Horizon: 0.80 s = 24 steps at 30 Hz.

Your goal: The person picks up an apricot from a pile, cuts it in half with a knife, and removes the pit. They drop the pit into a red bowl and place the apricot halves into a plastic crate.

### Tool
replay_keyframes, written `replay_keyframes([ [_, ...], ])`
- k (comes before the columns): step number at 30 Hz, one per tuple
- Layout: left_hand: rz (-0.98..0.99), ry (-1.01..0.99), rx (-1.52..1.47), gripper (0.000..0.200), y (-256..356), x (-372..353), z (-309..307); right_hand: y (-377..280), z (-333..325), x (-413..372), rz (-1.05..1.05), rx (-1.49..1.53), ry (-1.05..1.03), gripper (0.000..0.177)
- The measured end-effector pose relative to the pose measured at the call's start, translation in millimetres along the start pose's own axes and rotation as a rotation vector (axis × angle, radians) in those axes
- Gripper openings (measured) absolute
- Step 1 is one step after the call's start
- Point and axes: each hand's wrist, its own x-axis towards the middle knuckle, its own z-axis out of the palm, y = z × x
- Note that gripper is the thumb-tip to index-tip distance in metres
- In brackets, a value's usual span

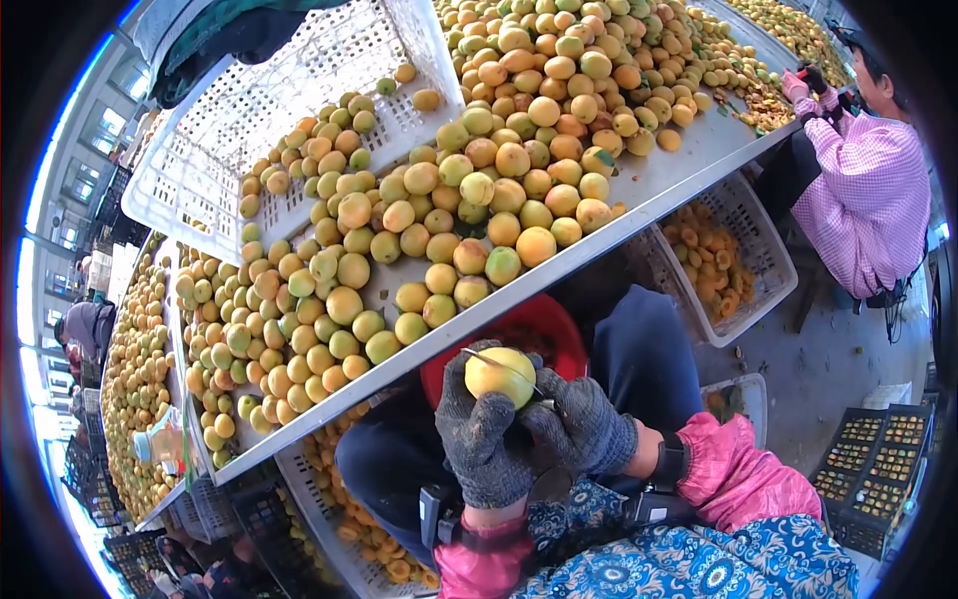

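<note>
No legible text or labels anywhere.

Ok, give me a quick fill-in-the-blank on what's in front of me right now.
1. The left hand holds a yellow apricot and the right hand holds a knife against it; both hands wear dark knit ____.
2. Just beyond the hands, under the table edge, sits a ____ basin.
3. The plastic crate tipped onto the table among the loose fruit is ____.

Missing words: gloves; red; white.
</note>
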Motion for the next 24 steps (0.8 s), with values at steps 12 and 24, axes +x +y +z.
replay_keyframes([
  [12, 0.025, -0.080, 0.318, 0.050, 20, 5, -19, 13, -37, -2, 0.030, -0.135, -0.285, 0.038],
  [24, 0.109, -0.400, 1.140, 0.056, 45, 17, -32, -2, -44, 7, 0.092, -0.481, -0.489, 0.042],
])
